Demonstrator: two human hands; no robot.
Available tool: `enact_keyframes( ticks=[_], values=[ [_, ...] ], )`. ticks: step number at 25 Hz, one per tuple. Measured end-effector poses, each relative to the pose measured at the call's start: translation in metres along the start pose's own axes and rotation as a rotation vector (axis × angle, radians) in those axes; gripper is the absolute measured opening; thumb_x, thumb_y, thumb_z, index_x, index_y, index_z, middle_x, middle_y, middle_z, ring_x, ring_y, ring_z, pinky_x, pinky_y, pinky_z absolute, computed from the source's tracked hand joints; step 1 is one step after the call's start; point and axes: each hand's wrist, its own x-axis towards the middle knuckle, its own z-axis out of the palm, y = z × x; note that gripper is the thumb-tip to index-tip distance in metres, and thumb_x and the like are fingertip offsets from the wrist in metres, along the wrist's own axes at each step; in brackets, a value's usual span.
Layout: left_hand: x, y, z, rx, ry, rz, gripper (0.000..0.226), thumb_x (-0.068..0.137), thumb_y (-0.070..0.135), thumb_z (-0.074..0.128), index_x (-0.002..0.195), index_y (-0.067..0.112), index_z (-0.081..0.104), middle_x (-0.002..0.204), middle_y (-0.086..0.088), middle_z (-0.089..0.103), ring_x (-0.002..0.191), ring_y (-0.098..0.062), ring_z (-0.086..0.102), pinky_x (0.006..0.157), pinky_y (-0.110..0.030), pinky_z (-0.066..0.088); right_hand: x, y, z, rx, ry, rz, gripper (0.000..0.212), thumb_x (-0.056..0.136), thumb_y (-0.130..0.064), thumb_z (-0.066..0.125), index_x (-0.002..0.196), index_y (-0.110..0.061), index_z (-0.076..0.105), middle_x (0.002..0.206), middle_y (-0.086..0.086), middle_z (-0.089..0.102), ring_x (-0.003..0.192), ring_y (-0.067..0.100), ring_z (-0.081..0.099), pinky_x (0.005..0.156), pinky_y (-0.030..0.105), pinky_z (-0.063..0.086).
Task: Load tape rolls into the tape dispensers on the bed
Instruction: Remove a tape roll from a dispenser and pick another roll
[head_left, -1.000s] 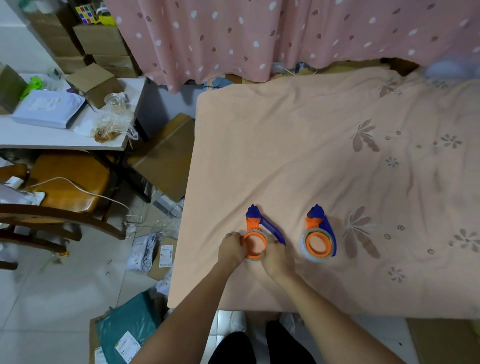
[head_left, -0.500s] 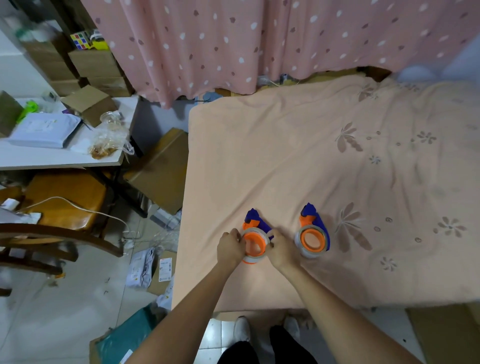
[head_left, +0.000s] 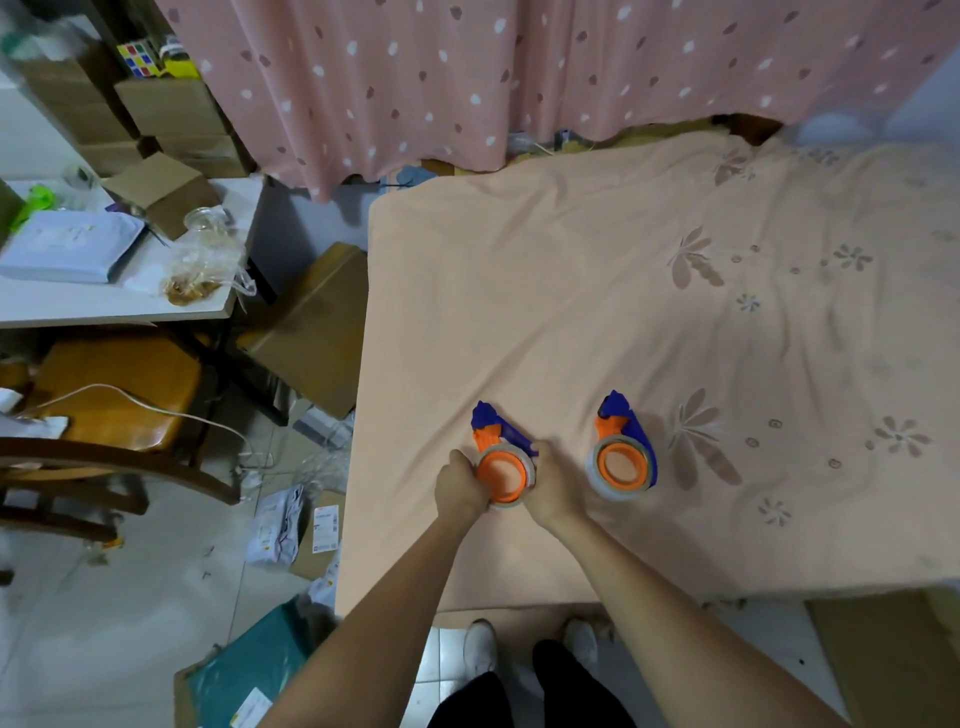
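Note:
Two orange-and-blue tape dispensers lie on the peach bed sheet (head_left: 597, 312) near its front edge. The left dispenser (head_left: 501, 467) has a clear tape roll around its orange hub. My left hand (head_left: 462, 486) grips the roll's left side and my right hand (head_left: 553, 486) grips its right side, fingers curled round the rim. The right dispenser (head_left: 621, 457) lies about a hand's width to the right with a clear tape roll around its orange hub, untouched.
The bed's left edge drops to a cluttered floor with cardboard boxes (head_left: 317, 327), parcels (head_left: 280, 525) and a teal bag (head_left: 249, 670). A wooden chair (head_left: 119, 395) and a white desk (head_left: 119, 301) stand at left. A dotted pink curtain (head_left: 519, 78) hangs behind the bed.
The view shifted slightly. The tape roll now sits lower around the left dispenser's hub, with both hands still holding it; the right dispenser has not moved.

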Motion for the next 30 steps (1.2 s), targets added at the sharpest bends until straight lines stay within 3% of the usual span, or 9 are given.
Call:
enact_keyframes(
  ticks=[3, 6, 10, 13, 16, 21, 25, 30],
  values=[
    [-0.001, 0.004, -0.004, 0.066, 0.045, -0.001, 0.023, 0.083, 0.012, 0.051, 0.103, 0.004, 0.046, 0.106, -0.019, 0.066, 0.097, -0.037, 0.064, 0.070, -0.038, 0.047, 0.007, -0.002, 0.006, 0.027, -0.070, -0.026, 0.007, 0.079, -0.023, 0.059, 0.085, -0.025, 0.056, 0.085, -0.004, 0.064, 0.078, 0.021, 0.059, 0.067, 0.028, 0.044],
    [0.004, -0.001, -0.005, 0.120, 0.075, -0.015, 0.028, 0.084, 0.015, 0.050, 0.109, 0.002, 0.050, 0.107, -0.017, 0.065, 0.099, -0.036, 0.064, 0.074, -0.038, 0.047, 0.007, -0.002, 0.012, 0.063, -0.088, -0.021, 0.023, 0.081, -0.014, 0.058, 0.103, -0.018, 0.062, 0.098, -0.001, 0.066, 0.087, 0.022, 0.061, 0.073, 0.030, 0.048],
    [0.005, -0.007, -0.013, 0.076, 0.003, -0.004, 0.015, 0.083, 0.017, 0.047, 0.093, 0.007, 0.052, 0.075, -0.011, 0.068, 0.071, -0.030, 0.067, 0.074, -0.039, 0.057, 0.008, -0.005, 0.005, 0.031, -0.147, -0.018, 0.021, 0.088, -0.004, 0.049, 0.108, -0.013, 0.048, 0.089, 0.002, 0.054, 0.074, 0.019, 0.052, 0.061, 0.027, 0.043],
    [0.002, -0.010, -0.017, 0.055, -0.011, 0.012, 0.007, 0.082, 0.012, 0.049, 0.088, 0.009, 0.050, 0.061, -0.004, 0.061, 0.065, -0.027, 0.062, 0.074, -0.038, 0.057, 0.013, -0.005, 0.002, -0.039, -0.150, -0.019, 0.017, 0.091, -0.002, 0.046, 0.106, -0.009, 0.046, 0.087, 0.003, 0.051, 0.074, 0.019, 0.048, 0.056, 0.024, 0.038],
    [0.000, -0.010, -0.018, 0.027, 0.002, -0.006, 0.010, 0.080, 0.011, 0.052, 0.090, 0.011, 0.048, 0.080, -0.011, 0.070, 0.074, -0.028, 0.064, 0.075, -0.037, 0.055, 0.014, -0.004, 0.006, -0.033, -0.145, -0.023, 0.020, 0.089, -0.002, 0.049, 0.107, -0.012, 0.046, 0.096, 0.010, 0.058, 0.081, 0.023, 0.054, 0.068, 0.034, 0.044],
    [-0.004, -0.004, -0.012, 0.010, 0.061, -0.029, 0.020, 0.080, 0.010, 0.055, 0.100, 0.005, 0.055, 0.106, -0.013, 0.068, 0.098, -0.032, 0.064, 0.071, -0.033, 0.046, 0.011, -0.005, 0.012, -0.280, -0.004, -0.059, 0.025, 0.086, -0.012, 0.057, 0.112, -0.013, 0.058, 0.108, 0.006, 0.067, 0.097, 0.026, 0.062, 0.066, 0.028, 0.036],
    [-0.006, -0.001, -0.007, -0.002, 0.088, -0.035, 0.024, 0.079, 0.010, 0.056, 0.103, 0.004, 0.056, 0.105, -0.014, 0.068, 0.097, -0.032, 0.064, 0.071, -0.033, 0.047, 0.016, -0.009, 0.013, -0.354, 0.044, -0.031, 0.031, 0.088, -0.018, 0.056, 0.118, -0.013, 0.056, 0.118, 0.007, 0.064, 0.107, 0.028, 0.061, 0.077, 0.032, 0.045],
    [-0.001, 0.004, -0.020, -0.104, 0.097, 0.014, 0.011, 0.074, 0.017, 0.056, 0.082, 0.011, 0.051, 0.090, -0.014, 0.071, 0.083, -0.032, 0.068, 0.070, -0.036, 0.054, 0.015, -0.014, -0.002, -0.225, 0.076, -0.045, 0.033, 0.089, -0.026, 0.052, 0.119, -0.013, 0.054, 0.110, 0.007, 0.064, 0.098, 0.031, 0.064, 0.070, 0.034, 0.048]
  ],
)
